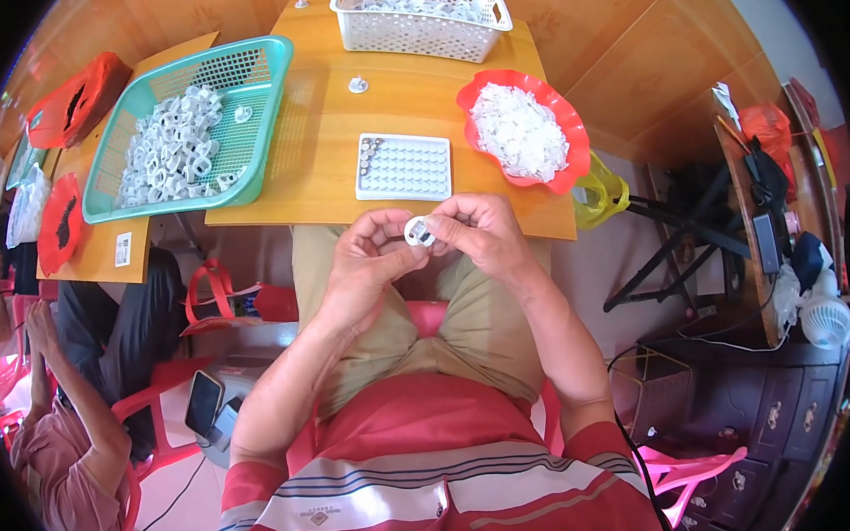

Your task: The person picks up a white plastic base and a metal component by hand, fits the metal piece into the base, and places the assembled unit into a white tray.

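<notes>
The white round piece (417, 231) is above the person's lap, just off the near edge of the table (318, 151). The left hand (365, 262) grips it between thumb and curled fingers; the right hand (486, 235) pinches its other side. The fingers cover its underside and part of its rim; whether the small dark spot by the right thumb is a separate part cannot be told.

The far rim of the white basket (423, 46) is cut off by the frame, and its wall screens some contents. The table partly covers the yellow bag (594, 197).

Beyond the hands lies a white tray (448, 168), with dark pieces in one corner. The green basket (162, 208), left, holds white parts; the red dish (574, 128), right, holds pale flakes. A loose white part (358, 84) lies behind the tray.
</notes>
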`<action>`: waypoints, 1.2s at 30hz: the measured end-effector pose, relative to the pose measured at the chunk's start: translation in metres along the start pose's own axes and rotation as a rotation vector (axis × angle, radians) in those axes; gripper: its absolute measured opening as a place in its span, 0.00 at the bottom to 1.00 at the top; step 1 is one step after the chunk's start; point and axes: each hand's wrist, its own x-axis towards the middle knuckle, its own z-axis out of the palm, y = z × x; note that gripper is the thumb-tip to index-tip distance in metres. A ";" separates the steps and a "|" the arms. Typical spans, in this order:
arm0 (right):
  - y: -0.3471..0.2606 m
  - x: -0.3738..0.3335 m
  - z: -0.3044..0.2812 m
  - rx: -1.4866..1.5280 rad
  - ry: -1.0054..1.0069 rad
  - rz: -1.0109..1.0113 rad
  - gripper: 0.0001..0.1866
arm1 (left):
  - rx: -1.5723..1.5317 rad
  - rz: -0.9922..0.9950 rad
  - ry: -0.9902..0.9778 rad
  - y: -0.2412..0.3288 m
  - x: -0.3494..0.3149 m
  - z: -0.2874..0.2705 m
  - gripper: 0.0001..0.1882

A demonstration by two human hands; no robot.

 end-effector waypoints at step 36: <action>-0.016 0.006 -0.009 -0.429 -0.191 -0.009 0.04 | 0.197 -0.134 -0.018 -0.017 -0.003 -0.006 0.19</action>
